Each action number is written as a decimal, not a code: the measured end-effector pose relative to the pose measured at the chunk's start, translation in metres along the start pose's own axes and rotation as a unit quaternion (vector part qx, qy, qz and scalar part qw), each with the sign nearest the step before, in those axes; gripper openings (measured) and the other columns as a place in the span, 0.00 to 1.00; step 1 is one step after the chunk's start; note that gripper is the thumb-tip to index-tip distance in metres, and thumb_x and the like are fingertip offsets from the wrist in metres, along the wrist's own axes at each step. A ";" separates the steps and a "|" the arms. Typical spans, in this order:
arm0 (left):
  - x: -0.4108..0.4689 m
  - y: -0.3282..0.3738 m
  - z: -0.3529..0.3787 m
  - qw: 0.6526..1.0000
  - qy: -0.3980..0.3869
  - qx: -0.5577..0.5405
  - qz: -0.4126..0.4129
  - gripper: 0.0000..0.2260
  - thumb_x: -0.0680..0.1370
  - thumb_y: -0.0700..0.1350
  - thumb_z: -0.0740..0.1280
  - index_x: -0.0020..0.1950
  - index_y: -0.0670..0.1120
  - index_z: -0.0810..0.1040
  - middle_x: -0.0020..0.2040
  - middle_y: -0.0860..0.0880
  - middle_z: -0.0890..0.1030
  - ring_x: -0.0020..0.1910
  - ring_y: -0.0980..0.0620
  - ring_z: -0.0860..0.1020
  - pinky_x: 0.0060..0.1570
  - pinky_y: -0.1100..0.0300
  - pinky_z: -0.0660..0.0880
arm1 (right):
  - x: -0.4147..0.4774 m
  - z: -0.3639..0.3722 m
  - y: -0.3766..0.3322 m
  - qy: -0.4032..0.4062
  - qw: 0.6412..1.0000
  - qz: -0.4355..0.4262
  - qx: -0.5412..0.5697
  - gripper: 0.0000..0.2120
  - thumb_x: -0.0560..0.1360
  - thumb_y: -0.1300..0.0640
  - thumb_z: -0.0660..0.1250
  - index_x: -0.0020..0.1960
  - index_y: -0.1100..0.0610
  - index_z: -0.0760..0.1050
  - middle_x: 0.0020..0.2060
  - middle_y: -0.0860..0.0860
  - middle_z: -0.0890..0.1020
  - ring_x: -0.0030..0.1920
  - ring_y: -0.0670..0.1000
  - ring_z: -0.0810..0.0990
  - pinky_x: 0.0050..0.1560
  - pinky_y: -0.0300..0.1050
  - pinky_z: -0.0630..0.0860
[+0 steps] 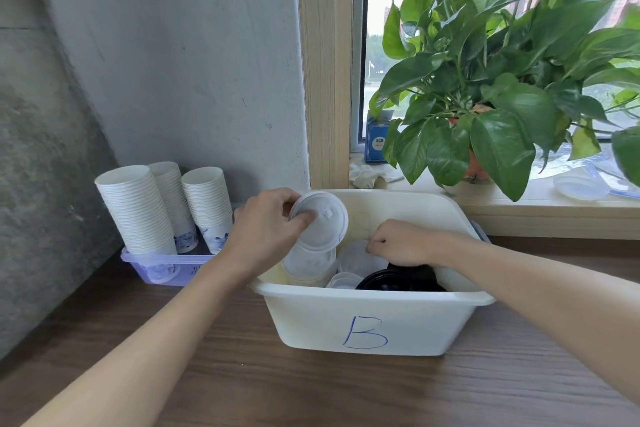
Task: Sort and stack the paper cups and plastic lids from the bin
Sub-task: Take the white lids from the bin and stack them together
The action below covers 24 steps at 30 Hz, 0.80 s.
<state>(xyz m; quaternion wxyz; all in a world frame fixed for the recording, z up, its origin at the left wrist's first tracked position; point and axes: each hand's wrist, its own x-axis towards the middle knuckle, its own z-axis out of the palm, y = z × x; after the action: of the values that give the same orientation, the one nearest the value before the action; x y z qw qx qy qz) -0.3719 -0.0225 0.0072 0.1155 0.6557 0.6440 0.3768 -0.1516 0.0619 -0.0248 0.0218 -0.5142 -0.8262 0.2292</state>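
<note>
A white bin [374, 319] marked "B" stands on the wooden table. My left hand [266, 230] holds a stack of white plastic lids [323, 222] tilted above the bin's left side, thumb across the top lid. My right hand [401, 243] reaches down into the bin, its fingers curled on a white lid [356, 255] lying there. Black lids [398, 279] and small clear lids [343, 281] lie at the bin's bottom. Three tall stacks of paper cups [138, 211] stand in a purple tray [162, 265] to the left.
A grey wall rises behind the cups. A potted plant [502, 97] with big leaves sits on the window sill at the right, above the bin. A blue box [375, 142] and clear lids [581, 185] also rest on the sill. Bare wooden table lies in front.
</note>
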 end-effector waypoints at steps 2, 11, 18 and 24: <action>0.000 0.001 0.000 1.000 0.000 0.000 0.001 0.13 0.70 0.59 0.66 0.48 0.54 0.83 0.42 0.60 0.84 0.47 0.57 0.81 0.54 0.47 0.77 | 0.001 -0.003 0.001 0.027 0.998 -0.045 0.017 0.20 0.74 0.60 0.59 0.27 0.52 0.54 0.28 0.53 0.59 0.33 0.51 0.59 0.36 0.47 0.59; -0.001 0.002 -0.001 1.000 -0.005 -0.007 0.002 0.05 0.74 0.53 0.71 0.46 0.53 0.83 0.41 0.59 0.84 0.45 0.57 0.81 0.52 0.49 0.78 | -0.009 -0.006 -0.002 0.037 0.995 -0.090 0.036 0.17 0.71 0.65 0.58 0.27 0.56 0.57 0.31 0.58 0.62 0.34 0.53 0.60 0.37 0.48 0.62; -0.001 0.004 0.000 1.000 -0.007 0.008 -0.002 0.12 0.70 0.59 0.67 0.46 0.55 0.83 0.41 0.60 0.84 0.45 0.57 0.81 0.53 0.48 0.78 | -0.011 0.001 -0.007 -0.036 0.999 -0.040 -0.010 0.20 0.81 0.54 0.58 0.31 0.55 0.60 0.28 0.49 0.64 0.31 0.49 0.63 0.34 0.44 0.60; 0.000 0.002 0.001 1.000 -0.005 0.014 0.014 0.11 0.71 0.58 0.67 0.47 0.54 0.83 0.41 0.60 0.84 0.44 0.57 0.81 0.53 0.48 0.77 | -0.005 0.002 -0.003 -0.074 0.997 0.004 -0.034 0.18 0.80 0.55 0.58 0.31 0.56 0.64 0.31 0.49 0.68 0.33 0.49 0.66 0.34 0.44 0.62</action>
<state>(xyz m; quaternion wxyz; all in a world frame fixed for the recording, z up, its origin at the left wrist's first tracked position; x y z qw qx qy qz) -0.3701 -0.0228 0.0074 0.1042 0.6677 0.6397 0.3661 -0.1527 0.0557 -0.0241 -0.0580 -0.4995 -0.8309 0.2381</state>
